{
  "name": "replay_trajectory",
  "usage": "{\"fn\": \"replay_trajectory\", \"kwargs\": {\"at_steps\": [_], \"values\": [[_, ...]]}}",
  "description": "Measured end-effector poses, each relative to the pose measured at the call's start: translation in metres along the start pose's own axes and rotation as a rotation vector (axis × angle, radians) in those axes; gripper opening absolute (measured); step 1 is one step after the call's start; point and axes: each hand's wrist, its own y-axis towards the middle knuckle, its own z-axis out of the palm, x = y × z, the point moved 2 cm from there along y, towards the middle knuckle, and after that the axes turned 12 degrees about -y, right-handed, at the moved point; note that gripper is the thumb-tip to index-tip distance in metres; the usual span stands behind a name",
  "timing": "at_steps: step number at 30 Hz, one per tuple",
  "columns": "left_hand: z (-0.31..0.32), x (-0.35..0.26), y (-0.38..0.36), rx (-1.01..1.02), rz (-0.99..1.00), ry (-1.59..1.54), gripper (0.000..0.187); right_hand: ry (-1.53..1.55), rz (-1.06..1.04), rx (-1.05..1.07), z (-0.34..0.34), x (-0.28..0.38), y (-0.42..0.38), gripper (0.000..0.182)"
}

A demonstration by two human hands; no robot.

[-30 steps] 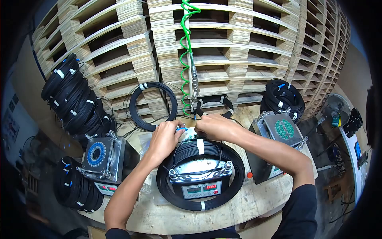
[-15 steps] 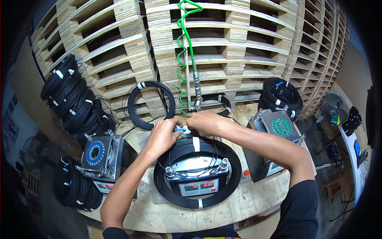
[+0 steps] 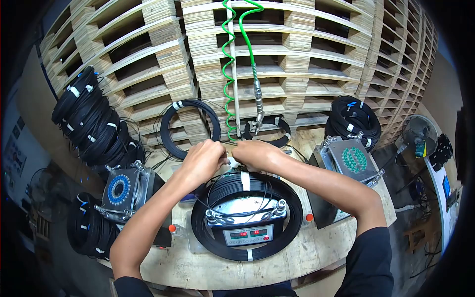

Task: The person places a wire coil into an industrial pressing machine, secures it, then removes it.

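A big coil of black cable (image 3: 289, 218) with white tape bands lies round a metal test box with red digits (image 3: 246, 232) at the middle of the bench. My left hand (image 3: 203, 159) and my right hand (image 3: 255, 153) meet just behind the coil. Both pinch the thin black cable end (image 3: 232, 143) stretched between them. An air tool on a green spiral hose (image 3: 257, 111) hangs just above my right hand.
Two more test boxes stand left (image 3: 121, 190) and right (image 3: 351, 161). Bundles of black cable coils pile up at far left (image 3: 89, 116), lower left (image 3: 91, 232) and back right (image 3: 354, 119). Single coils (image 3: 190, 128) lean on stacked wooden pallets (image 3: 297, 54). A fan (image 3: 418, 136) stands right.
My left hand has lifted and turned, and the blue connector seen in it before is hidden now. The hanging air tool has swung to the right. The view shifted slightly.
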Motion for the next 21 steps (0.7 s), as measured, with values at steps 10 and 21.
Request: {"fn": "replay_trajectory", "kwargs": {"at_steps": [10,21], "values": [[0.011,-0.006,0.013,0.089,0.005,0.105,0.016,0.117,0.159,-0.026,0.001,-0.002,-0.016,0.015],[0.014,-0.013,0.016,0.166,0.114,0.209,0.011,0.273,0.145,-0.113,0.025,-0.016,-0.015,0.020]]}}
